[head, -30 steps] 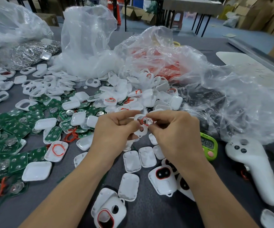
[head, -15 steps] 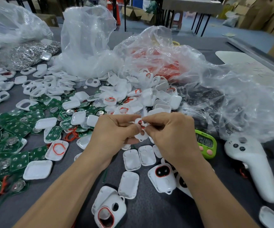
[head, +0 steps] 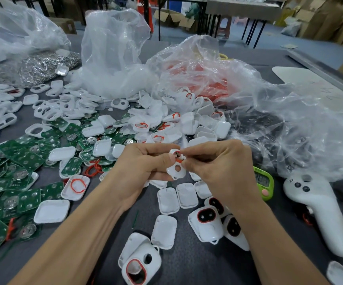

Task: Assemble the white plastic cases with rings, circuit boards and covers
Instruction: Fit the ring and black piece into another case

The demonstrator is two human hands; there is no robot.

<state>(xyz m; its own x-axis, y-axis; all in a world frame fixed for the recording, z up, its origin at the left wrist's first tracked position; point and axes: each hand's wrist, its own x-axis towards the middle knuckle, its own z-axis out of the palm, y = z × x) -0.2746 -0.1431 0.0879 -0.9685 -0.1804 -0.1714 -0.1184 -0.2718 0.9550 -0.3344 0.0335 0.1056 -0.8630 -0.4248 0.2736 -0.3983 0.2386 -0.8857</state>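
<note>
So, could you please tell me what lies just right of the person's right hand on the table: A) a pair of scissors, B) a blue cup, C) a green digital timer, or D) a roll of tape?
C: a small green digital timer with a pink button lies on the grey table just beyond the right hand.

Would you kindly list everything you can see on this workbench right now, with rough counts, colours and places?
white case: one, white with an orange ring, held above table centre
loose case shells and covers: many, white, scattered across the table
circuit boards: many, green, left side
orange ring in cover: one, orange, left of centre
finished cases: about three, white with dark windows, near right
plastic bags: several, clear, far side and right
metal parts: a heap, silver, far left
timer: one, green, right
controller: one, white, far right
table: one, dark grey
left hand: one, holding the case
right hand: one, pinching the ring
</note>
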